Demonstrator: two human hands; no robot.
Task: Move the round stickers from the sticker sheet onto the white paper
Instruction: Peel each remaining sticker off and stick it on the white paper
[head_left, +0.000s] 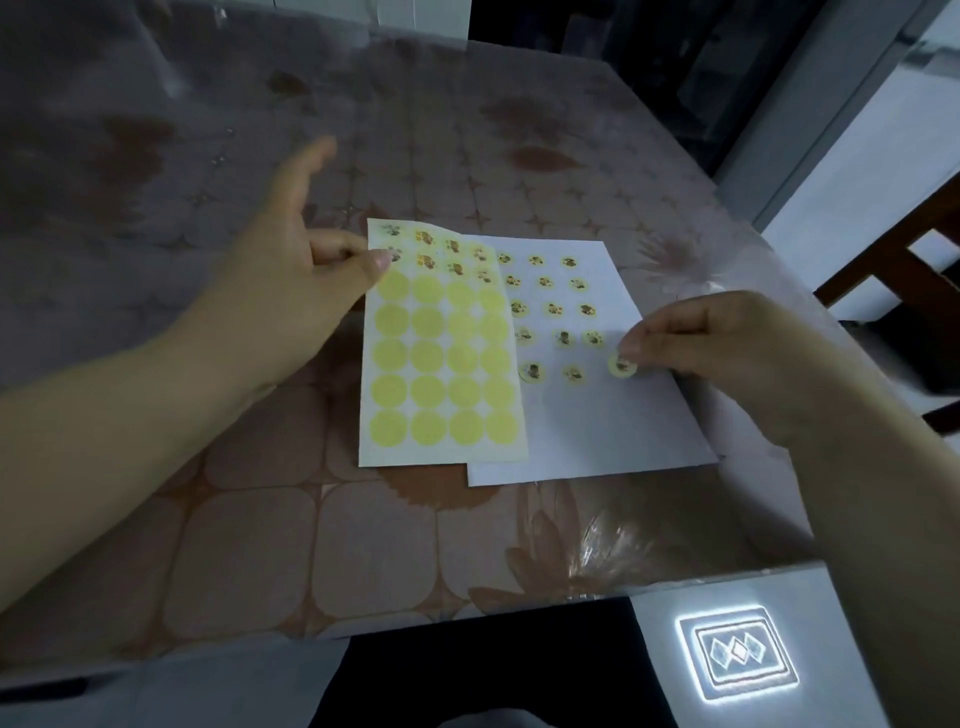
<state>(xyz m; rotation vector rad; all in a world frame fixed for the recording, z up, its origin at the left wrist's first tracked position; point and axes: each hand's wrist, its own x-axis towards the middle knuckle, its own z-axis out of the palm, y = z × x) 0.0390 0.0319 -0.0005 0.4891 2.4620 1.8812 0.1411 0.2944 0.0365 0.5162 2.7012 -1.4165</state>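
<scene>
Left hand pinches the sticker sheet; right hand holds a round sticker against the white paper beside it; pressing flat comes next.

Your floral-patterned surface carries the white paper, with the sticker sheet overlapping the paper's left edge.

The counter carries a glossy clear cover over a brown cloth printed with rounded squares and flowers. Past its right edge stands a dark wooden chair against a white wall. A bright, patterned light reflection lies below the near edge.
</scene>
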